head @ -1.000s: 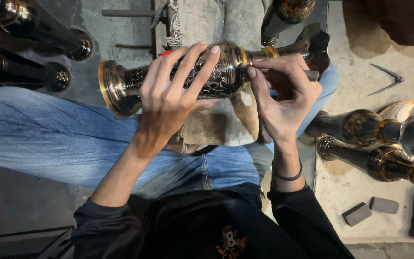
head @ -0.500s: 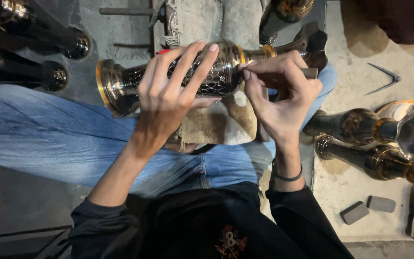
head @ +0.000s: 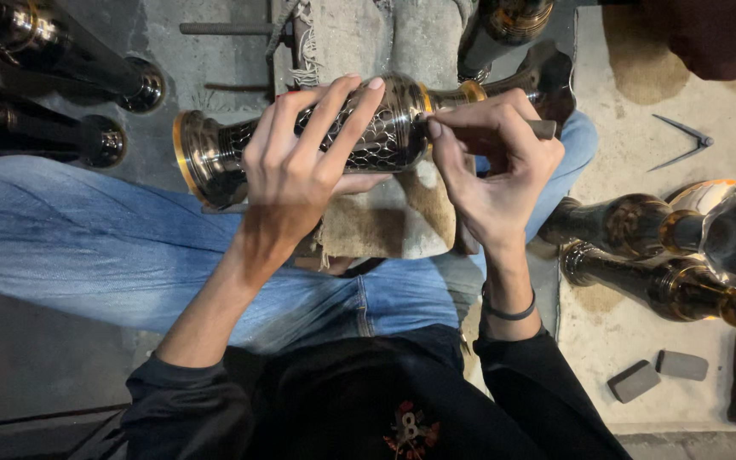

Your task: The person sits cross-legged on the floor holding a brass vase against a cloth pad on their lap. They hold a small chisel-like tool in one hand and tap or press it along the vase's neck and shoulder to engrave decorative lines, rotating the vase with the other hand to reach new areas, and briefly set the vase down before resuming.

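The left hand (head: 304, 166) wraps the engraved vase (head: 376, 136) lying sideways. The right hand (head: 496, 166) pinches what seems an engraving tool (head: 517, 130) against it. Other vases (head: 658, 255) crowd just right.

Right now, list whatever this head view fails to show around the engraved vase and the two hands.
- Tip of the thin grey metal tool: hidden behind the right hand.
- Middle of the dark engraved brass vase: covered by the left hand.
- Dark brass vases at right: cut off by the frame edge.

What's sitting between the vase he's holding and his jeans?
In the head view, a worn cloth pad lies between the dark engraved vase and the blue jeans.
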